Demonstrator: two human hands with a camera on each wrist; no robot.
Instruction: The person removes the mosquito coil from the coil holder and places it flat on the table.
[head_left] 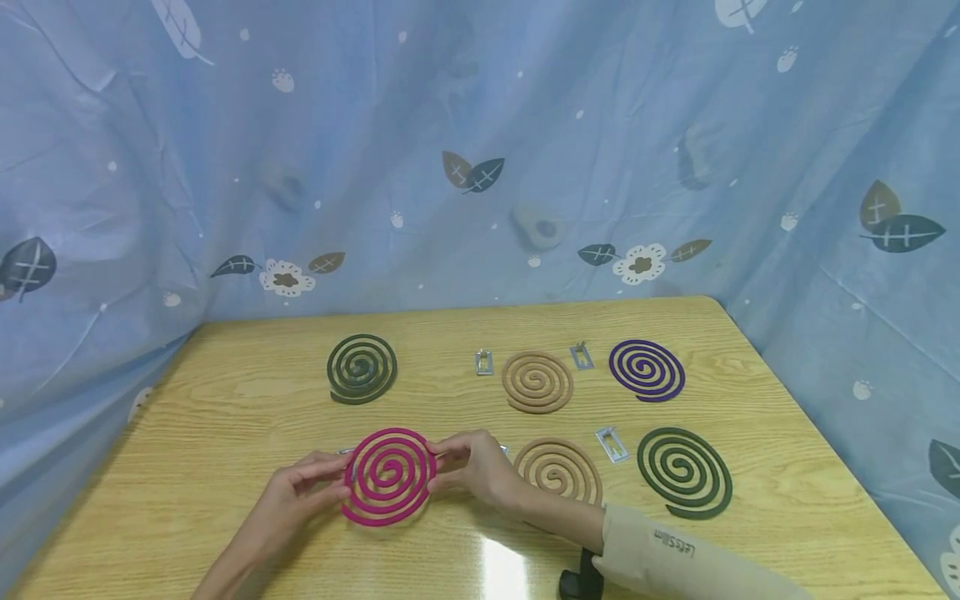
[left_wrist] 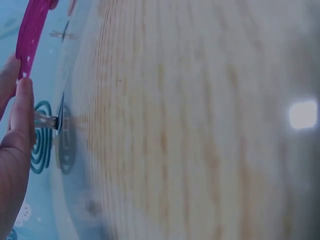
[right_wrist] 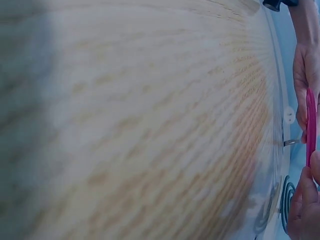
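Note:
A pink mosquito coil (head_left: 390, 475) is held up over the front left of the wooden table (head_left: 225, 492), its flat face toward the head camera. My left hand (head_left: 303, 492) pinches its left edge between thumb and fingers. On the opposite edge, my right hand (head_left: 480, 471) pinches it the same way. From the side, in the left wrist view, the coil (left_wrist: 32, 37) appears nearly edge-on. A small metal stand (left_wrist: 52, 121) rises from the table near the left fingers. Most of that stand is hidden behind the coil in the head view.
A dark green coil (head_left: 362, 392) lies at back left. Tan coils (head_left: 536, 409) (head_left: 558, 442), a purple coil (head_left: 647, 398) and another green coil (head_left: 697, 513) lie to the right. Metal stands (head_left: 483, 372) (head_left: 613, 446) sit among them. A black object (head_left: 577, 586) is under the right forearm.

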